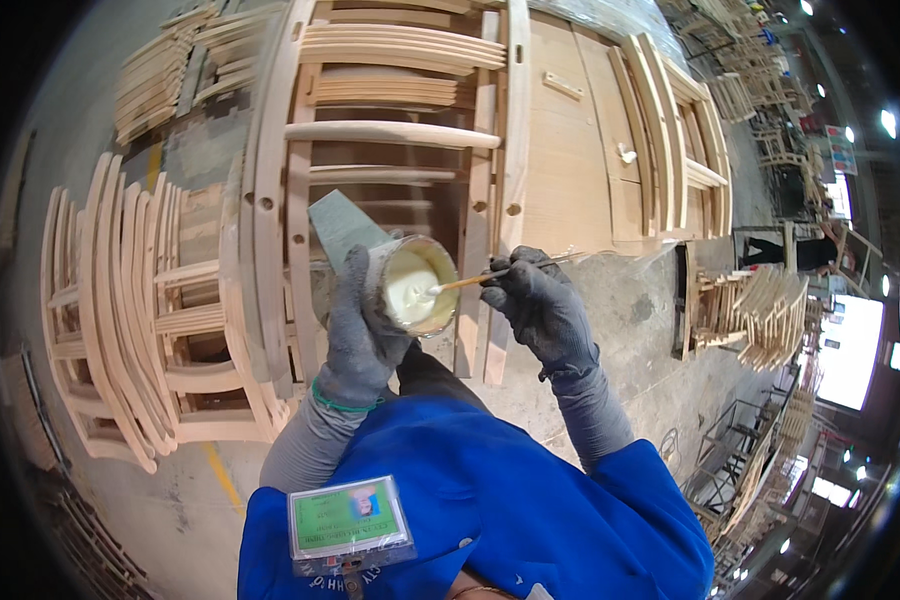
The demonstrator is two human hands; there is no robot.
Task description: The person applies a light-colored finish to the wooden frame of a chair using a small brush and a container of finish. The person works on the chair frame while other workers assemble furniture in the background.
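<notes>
My left hand (353, 325), in a grey glove, is wrapped round a small round pot (375, 290) of creamy white paste that looks like glue (410, 282). The pot is tilted so that its mouth shows. My right hand (540, 308), gloved in grey too, pinches a thin wooden stick (462, 283). The stick's left end is coated white and rests in or just over the paste. Its other end runs out past my fingers to the right. A flat grey-green piece (345, 228) sticks up behind the pot; whether my left hand touches it I cannot tell.
Slatted wooden frames (400, 133) stand right in front of me. More curved frames (120, 310) are stacked at the left. A brown board (570, 150) with a small wooden strip (563, 86) and further frames (660, 130) lies front right. Another person (810, 252) is far right.
</notes>
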